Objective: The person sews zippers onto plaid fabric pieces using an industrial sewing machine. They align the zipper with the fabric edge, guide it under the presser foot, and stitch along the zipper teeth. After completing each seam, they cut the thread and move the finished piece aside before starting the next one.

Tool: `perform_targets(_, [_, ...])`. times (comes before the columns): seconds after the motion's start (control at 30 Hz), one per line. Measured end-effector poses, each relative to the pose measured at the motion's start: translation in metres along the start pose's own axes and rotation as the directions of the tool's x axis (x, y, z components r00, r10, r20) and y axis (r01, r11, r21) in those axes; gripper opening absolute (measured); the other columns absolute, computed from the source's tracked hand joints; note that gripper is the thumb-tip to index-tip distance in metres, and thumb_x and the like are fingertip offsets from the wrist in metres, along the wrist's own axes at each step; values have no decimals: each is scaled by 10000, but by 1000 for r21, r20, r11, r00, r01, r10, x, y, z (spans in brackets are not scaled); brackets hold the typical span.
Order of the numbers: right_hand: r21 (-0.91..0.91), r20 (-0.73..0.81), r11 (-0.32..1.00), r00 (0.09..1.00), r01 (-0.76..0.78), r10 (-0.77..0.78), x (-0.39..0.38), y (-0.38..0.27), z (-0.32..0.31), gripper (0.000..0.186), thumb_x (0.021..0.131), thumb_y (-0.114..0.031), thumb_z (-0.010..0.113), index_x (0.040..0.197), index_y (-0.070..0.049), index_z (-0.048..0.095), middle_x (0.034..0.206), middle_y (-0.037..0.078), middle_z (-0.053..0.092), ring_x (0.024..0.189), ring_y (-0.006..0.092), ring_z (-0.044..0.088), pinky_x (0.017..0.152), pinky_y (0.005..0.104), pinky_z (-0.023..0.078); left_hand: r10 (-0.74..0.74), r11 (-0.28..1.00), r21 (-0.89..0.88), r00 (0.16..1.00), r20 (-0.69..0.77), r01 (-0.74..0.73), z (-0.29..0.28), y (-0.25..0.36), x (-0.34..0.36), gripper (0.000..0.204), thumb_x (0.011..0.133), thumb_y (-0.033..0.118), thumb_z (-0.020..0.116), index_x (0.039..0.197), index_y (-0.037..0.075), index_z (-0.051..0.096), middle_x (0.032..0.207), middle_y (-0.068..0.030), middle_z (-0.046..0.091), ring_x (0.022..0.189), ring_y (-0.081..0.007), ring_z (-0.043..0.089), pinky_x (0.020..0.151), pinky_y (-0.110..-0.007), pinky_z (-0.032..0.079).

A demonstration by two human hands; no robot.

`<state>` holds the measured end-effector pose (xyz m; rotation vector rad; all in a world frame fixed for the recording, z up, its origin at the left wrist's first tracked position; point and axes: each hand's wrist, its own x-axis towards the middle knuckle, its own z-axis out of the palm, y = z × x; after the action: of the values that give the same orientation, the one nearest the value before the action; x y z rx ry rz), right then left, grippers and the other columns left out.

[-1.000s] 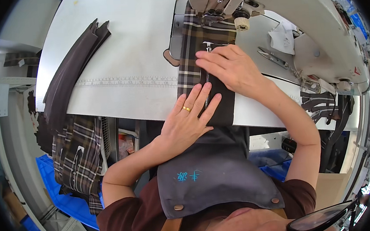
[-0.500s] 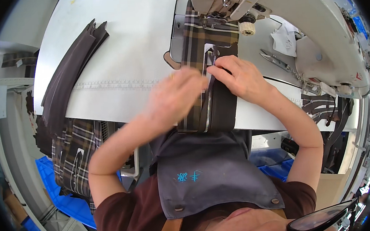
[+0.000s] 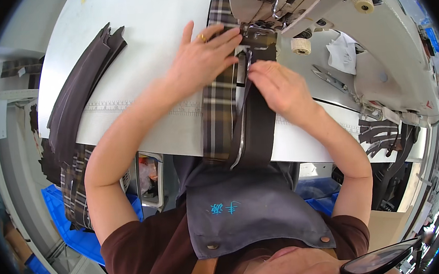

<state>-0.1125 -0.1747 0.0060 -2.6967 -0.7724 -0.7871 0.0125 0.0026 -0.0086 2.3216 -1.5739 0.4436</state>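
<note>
A brown plaid fabric piece lies under the head of a white sewing machine, its near end hanging over the table edge. Along its right side runs a zipper with a strip of dark fabric beside it. My left hand rests on the far part of the plaid, fingers spread, next to the presser foot. With fingertips pinched together, my right hand grips the zipper just in front of the foot. My fingers hide part of it.
A stack of dark fabric strips lies on the left of the white table. Right of the machine needle are metal snips and a white scrap. More zippers lie at the far right. A blue crate stands lower left.
My left hand has moved away from me, from the zipper onto the plaid near the presser foot, and its fingers have spread. The fabric has shifted slightly left and towards me.
</note>
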Motion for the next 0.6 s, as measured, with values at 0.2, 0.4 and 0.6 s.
perform_targets(0.2, [25, -9, 993, 993, -115, 115, -5, 23, 6, 218, 719, 2, 637, 934, -19, 608, 1010, 77, 636, 757, 230, 631, 637, 314, 523, 5, 992, -128, 998, 64, 4, 9, -24, 20, 368, 894, 335, 568, 1185, 109, 575, 1158, -5, 608, 1181, -258, 472, 1040, -584, 216])
perform_targets(0.4, [33, -4, 991, 992, -128, 128, -4, 23, 7, 219, 723, -6, 612, 940, -27, 607, 1024, 76, 636, 722, 223, 626, 625, 321, 517, 107, 980, -152, 983, -149, -129, 5, -21, 10, 278, 829, 251, 649, 1070, 111, 649, 1073, -4, 624, 1026, -201, 564, 1062, -531, 225])
perform_targets(0.6, [43, -22, 988, 989, -147, 148, -4, 23, 9, 221, 717, -15, 623, 937, -27, 610, 1004, 71, 641, 712, 216, 626, 622, 316, 518, 182, 979, -72, 980, -82, -188, 5, -2, 9, 291, 801, 255, 665, 1053, 110, 648, 1031, 13, 569, 937, -172, 569, 1042, -508, 284])
